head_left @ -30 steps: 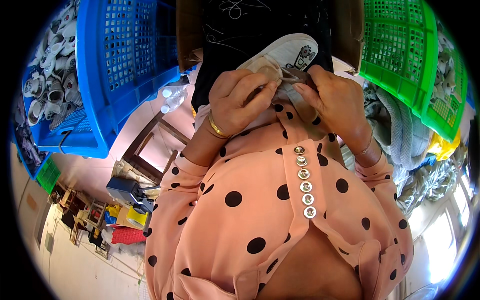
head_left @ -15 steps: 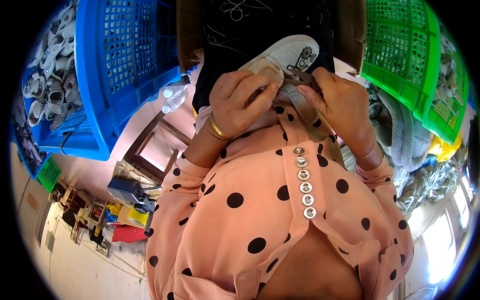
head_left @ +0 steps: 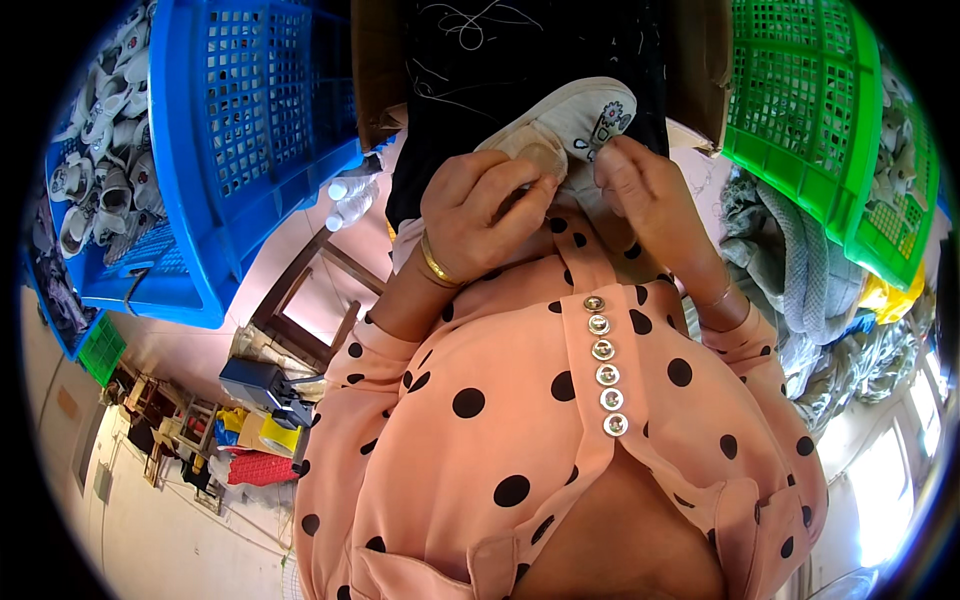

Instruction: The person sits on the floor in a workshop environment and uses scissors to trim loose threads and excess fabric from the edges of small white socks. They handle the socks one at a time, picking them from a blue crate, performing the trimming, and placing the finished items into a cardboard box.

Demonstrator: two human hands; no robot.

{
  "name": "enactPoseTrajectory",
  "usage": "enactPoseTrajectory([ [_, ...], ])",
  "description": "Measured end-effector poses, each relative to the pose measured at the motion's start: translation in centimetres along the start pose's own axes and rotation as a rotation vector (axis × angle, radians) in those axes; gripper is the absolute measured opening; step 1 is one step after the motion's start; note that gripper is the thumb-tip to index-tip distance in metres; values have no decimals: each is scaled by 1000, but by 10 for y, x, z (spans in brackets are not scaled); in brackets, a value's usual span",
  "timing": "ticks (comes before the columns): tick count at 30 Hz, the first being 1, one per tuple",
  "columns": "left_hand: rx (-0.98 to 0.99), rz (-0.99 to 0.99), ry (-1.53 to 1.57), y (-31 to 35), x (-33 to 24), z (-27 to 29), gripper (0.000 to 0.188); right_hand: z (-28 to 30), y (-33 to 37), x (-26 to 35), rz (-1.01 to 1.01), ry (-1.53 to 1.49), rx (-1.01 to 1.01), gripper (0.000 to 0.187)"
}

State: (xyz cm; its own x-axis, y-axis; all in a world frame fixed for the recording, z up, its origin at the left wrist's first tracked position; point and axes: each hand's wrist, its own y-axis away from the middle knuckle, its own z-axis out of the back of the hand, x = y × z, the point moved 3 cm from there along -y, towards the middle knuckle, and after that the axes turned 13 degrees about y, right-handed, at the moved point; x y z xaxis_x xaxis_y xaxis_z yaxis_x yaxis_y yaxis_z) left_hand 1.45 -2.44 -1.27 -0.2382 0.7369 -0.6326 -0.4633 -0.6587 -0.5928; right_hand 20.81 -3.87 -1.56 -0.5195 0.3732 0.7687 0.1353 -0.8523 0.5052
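Observation:
A white canvas shoe (head_left: 570, 108) with a dark printed design near its toe lies across my lap. My left hand (head_left: 487, 205) is closed round the near side of its opening, where a beige insole shows. Close to the printed part of the shoe, my right hand (head_left: 640, 190) is closed, thumb and fingers pinched together. Whatever the right fingers hold is hidden; no blade shows between them. Black cloth (head_left: 470, 100) with loose white threads on it lies under the shoe.
At the left stands a blue plastic crate (head_left: 190, 240) beside a heap of pale shoes (head_left: 105, 190). To the right is a green crate (head_left: 800, 120), with grey fabric pieces (head_left: 790, 250) below it. Clear plastic bottles (head_left: 350, 200) and a wooden frame (head_left: 320, 290) are at lower left.
The dark metal blades of a small cutting tool at my right fingers have gone out of sight. My right hand has shifted slightly left and its fingers have curled in. The left hand keeps its hold.

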Motion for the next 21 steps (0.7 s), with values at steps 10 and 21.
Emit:
enactPoseTrajectory([
  [10,36,217,103,-2,4,5,27,-17,0,7,-102,-368,166,16],
  [21,226,417,134,-38,1,6,24,-23,3,2,-59,-390,103,13],
])
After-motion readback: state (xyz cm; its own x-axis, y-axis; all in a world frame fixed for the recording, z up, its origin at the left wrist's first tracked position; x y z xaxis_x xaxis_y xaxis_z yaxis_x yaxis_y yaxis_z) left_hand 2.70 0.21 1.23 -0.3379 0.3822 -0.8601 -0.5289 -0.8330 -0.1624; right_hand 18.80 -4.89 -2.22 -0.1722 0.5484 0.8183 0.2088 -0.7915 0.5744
